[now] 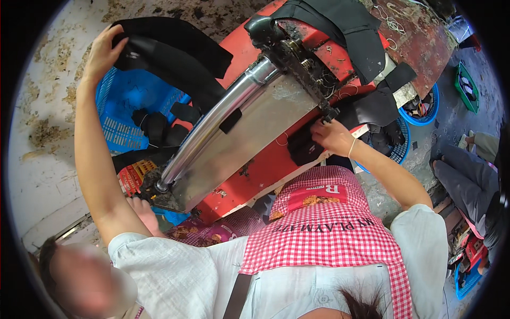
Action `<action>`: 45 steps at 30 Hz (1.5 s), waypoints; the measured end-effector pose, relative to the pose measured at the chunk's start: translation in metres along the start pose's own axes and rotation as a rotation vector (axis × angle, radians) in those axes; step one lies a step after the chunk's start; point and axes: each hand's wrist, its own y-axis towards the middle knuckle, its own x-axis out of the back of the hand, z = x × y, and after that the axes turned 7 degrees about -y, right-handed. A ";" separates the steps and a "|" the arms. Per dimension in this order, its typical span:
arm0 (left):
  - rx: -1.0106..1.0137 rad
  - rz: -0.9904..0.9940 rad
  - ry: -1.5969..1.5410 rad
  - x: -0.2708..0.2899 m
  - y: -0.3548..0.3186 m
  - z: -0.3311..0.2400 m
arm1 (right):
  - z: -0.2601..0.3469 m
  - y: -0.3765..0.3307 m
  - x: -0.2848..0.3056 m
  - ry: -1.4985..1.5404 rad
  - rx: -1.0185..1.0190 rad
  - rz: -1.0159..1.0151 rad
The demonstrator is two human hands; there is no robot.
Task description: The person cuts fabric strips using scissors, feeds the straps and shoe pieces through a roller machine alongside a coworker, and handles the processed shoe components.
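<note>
My left hand point(106, 56) is closed on the end of a long black fabric piece point(175, 61), raised at the upper left. The fabric hangs over a blue basket toward a shiny metal roller point(223, 114), which is part of a machine on a red table. My right hand point(336, 139) is closed, fingers curled, just below a black knob point(330, 114) on the machine's frame. Beside these fingers lies another black fabric piece point(305, 146). Whether they grip the fabric or the knob is hidden.
The blue basket point(114, 127) holds dark pieces. More black fabric point(345, 26) drapes over the red table point(249, 181). Blue baskets point(406, 143) stand on the floor at right. Another person's hand point(142, 212) is near the machine's lower left end.
</note>
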 end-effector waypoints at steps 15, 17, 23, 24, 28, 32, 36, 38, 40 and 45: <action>-0.134 0.612 -0.543 -0.144 -0.068 -0.117 | 0.085 0.099 0.075 1.246 -0.609 -0.400; -0.165 0.580 -0.566 -0.150 -0.067 -0.116 | 0.089 0.097 0.078 1.324 -0.630 -0.378; 0.102 0.436 -0.525 -0.115 -0.058 -0.085 | 0.074 -0.001 0.025 1.182 -0.570 -0.052; 0.094 0.390 -0.545 -0.107 -0.052 -0.076 | 0.060 -0.019 0.002 0.823 -0.548 -0.115; 0.020 0.253 -0.472 -0.069 -0.029 -0.052 | 0.014 -0.011 -0.002 0.173 -0.469 -0.225; 0.006 0.168 -0.242 -0.038 -0.010 -0.021 | -0.002 -0.012 -0.018 0.061 -0.366 -0.114; 0.079 0.091 -0.033 -0.004 -0.006 0.008 | -0.003 -0.016 -0.012 0.028 -0.234 -0.191; 0.027 0.009 0.075 0.002 -0.003 0.021 | 0.002 -0.014 0.003 -0.010 -0.199 -0.200; -0.052 -0.115 0.275 0.007 -0.002 0.020 | 0.016 -0.010 0.034 0.346 -0.228 0.063; -0.121 -0.217 -0.017 -0.036 -0.020 -0.008 | 0.073 0.035 0.094 1.175 -0.405 -0.226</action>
